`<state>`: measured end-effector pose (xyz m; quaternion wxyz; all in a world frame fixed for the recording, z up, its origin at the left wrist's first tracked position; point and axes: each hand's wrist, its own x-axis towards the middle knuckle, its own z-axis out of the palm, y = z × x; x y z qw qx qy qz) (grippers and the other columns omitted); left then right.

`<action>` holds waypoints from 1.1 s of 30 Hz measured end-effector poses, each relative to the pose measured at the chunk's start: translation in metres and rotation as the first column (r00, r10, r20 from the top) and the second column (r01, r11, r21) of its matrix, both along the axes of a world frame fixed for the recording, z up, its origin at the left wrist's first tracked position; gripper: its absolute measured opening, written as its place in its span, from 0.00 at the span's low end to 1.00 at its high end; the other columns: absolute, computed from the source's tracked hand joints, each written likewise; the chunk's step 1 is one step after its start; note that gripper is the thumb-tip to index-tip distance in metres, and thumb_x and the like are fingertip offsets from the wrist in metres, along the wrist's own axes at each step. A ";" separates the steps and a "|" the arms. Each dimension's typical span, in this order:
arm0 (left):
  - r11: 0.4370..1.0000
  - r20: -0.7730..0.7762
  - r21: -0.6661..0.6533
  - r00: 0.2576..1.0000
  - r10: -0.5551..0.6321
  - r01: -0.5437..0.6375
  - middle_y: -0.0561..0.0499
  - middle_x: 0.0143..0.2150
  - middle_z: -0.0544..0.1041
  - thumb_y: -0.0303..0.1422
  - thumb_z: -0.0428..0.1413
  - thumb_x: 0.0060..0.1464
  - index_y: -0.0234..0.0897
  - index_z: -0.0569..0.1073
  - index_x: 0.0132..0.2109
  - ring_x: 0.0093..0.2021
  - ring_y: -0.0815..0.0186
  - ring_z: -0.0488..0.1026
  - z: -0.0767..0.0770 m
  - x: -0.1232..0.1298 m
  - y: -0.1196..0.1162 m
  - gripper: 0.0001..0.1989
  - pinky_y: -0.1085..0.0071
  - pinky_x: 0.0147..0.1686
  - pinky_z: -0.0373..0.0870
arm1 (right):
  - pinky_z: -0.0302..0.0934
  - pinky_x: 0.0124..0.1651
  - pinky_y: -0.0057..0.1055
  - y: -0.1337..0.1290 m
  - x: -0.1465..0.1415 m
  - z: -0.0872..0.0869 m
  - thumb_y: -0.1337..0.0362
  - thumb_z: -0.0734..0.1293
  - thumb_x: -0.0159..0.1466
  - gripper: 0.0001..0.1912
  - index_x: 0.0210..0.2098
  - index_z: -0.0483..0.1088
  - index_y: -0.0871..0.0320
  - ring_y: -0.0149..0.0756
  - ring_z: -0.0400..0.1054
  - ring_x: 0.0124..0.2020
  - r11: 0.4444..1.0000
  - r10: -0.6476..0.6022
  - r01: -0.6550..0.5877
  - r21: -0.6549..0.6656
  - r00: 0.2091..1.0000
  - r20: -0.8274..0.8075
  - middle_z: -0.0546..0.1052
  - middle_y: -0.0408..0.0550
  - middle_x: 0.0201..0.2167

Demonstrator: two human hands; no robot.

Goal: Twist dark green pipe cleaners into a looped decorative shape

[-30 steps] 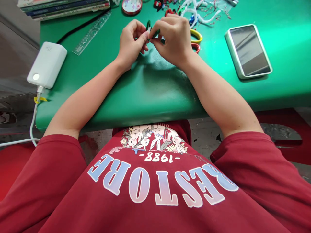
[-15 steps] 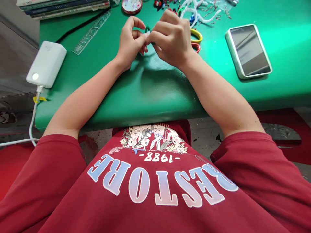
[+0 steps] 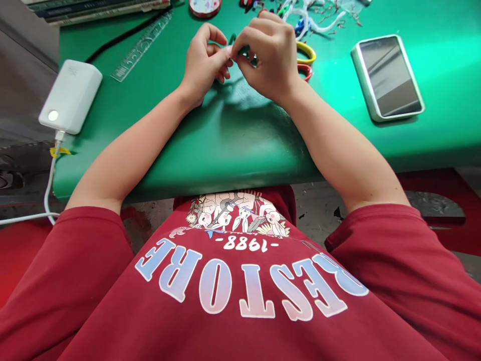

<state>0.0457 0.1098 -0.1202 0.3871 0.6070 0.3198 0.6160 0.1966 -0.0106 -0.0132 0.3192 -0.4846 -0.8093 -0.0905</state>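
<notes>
Over the green table, my left hand (image 3: pixel 206 62) pinches a small dark green piece (image 3: pixel 232 38) between thumb and forefinger. My right hand (image 3: pixel 268 57) meets it from the right, its thumb and forefinger closed at the same spot. The green piece shows as a short loop above the touching fingertips; the rest of it is hidden by the fingers. Just right of my right hand lie a yellow ring-shaped handle (image 3: pixel 307 53) and a red one (image 3: pixel 305 72), partly covered by that hand.
On the green table (image 3: pixel 225 160) lie a white power bank (image 3: pixel 70 98) with a cable, a clear ruler (image 3: pixel 141 50), a phone (image 3: pixel 391 77), a round red-rimmed tin (image 3: pixel 205 7) and white fuzzy stems (image 3: pixel 326 29). Books (image 3: pixel 105 11) are stacked at the back left.
The fingers of my right hand have shifted slightly, opening a gap between its thumb and forefinger. The view has moved a little. My left hand has stayed nearly still.
</notes>
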 end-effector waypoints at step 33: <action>0.978 0.040 -0.130 0.987 -0.157 0.160 0.55 0.35 0.85 0.72 0.74 0.44 0.50 0.65 0.50 0.32 0.59 0.83 0.010 -0.015 -0.001 0.44 0.61 0.33 0.77 | 0.81 0.65 0.35 0.004 0.008 -0.007 0.93 0.67 0.64 0.32 0.50 0.90 0.56 0.41 0.91 0.50 0.992 0.119 -0.123 -0.001 0.961 -0.251 0.91 0.34 0.46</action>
